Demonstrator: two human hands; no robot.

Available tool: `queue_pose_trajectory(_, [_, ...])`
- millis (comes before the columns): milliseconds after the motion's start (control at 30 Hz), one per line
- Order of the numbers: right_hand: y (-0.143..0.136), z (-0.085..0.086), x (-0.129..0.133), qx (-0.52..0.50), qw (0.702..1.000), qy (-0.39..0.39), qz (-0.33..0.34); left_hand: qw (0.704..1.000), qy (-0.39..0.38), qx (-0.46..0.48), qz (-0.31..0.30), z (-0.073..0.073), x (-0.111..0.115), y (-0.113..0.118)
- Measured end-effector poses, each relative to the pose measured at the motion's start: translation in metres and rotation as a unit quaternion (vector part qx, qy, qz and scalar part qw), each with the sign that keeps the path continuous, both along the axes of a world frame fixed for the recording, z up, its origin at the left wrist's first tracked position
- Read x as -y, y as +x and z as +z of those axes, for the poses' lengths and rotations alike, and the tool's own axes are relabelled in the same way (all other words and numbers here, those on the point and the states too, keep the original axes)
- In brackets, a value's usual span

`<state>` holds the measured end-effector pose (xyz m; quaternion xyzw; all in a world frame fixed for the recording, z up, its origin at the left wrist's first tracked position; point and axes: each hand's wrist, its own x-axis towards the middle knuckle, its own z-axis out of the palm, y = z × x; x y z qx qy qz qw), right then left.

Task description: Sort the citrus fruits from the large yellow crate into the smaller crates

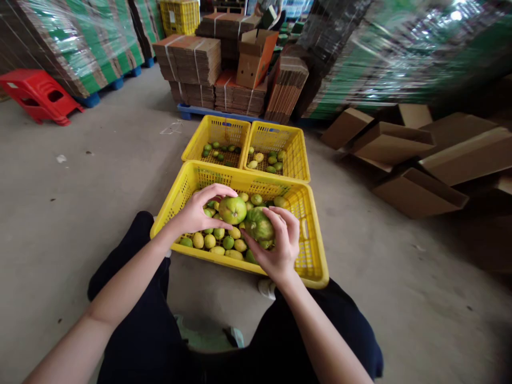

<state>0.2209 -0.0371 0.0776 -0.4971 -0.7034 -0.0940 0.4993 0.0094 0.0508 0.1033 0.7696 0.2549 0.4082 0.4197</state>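
Note:
Over the large yellow crate [240, 173], my left hand [200, 210] has its fingers and thumb around a yellow-green fruit [232, 210]. Beside it, my right hand [282, 240] grips a greener, mottled fruit [258, 224]. The two held fruits are side by side, close together. Below them, several yellow and green fruits [209, 241] lie in the crate, partly hidden by my hands.
Behind stand a left yellow crate [192, 140] with small green fruits and a right yellow crate [302, 154] with yellow and green ones. Flattened cartons [192, 58] sit on a blue pallet farther back. A red stool [40, 93] is at left, open cardboard boxes [394, 138] at right.

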Motion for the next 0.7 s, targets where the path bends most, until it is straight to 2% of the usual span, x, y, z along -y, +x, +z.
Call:
queue_pose_trajectory(167, [0.0,-0.001,0.001,-0.016,0.999,-0.041,0.0,0.998,0.016,-0.036,0.051,0.007,0.006,0.003])
queue_pose_trajectory(400, [-0.002,-0.002,0.001,-0.016,0.999,-0.046,-0.006,0.991,0.049,-0.068,0.101,0.01,0.014,0.006])
queue_pose_trajectory(533, [-0.004,-0.006,-0.001,-0.023,0.999,-0.046,0.003,0.994,0.055,-0.069,0.071,0.005,0.017,0.008])
queue_pose_trajectory(700, [-0.007,-0.013,-0.001,-0.043,0.996,-0.075,0.005,1.0,0.001,-0.013,0.012,-0.004,0.019,0.016])
